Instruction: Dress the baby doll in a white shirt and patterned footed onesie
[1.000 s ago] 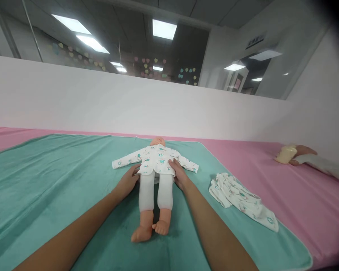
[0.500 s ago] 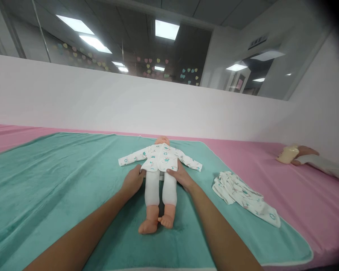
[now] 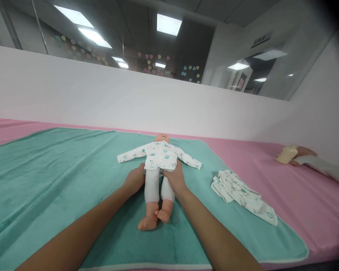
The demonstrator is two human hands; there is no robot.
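Observation:
A baby doll (image 3: 151, 184) lies on its back on a teal blanket (image 3: 81, 169), head away from me and bare feet toward me. It wears a white printed shirt (image 3: 161, 155), sleeves spread out to both sides. My left hand (image 3: 136, 178) is closed at the shirt's lower edge on the left, its fingertips partly hidden by the doll. On the other side, my right hand (image 3: 175, 177) is closed around the hem and upper thigh, thumb on top near the crotch. The fingers behind the doll are hidden.
A crumpled printed baby garment (image 3: 243, 194) lies to the right on the blanket. Beyond it, on the pink sheet (image 3: 243, 158), are a pale yellow bottle (image 3: 286, 154) and another doll-like figure in white (image 3: 322, 165). A white wall (image 3: 101, 98) rises behind.
My right hand has shifted inward, its thumb moving from the hem onto the thigh between the legs. The doll's right-side leg has moved slightly. My left hand stays at the hem.

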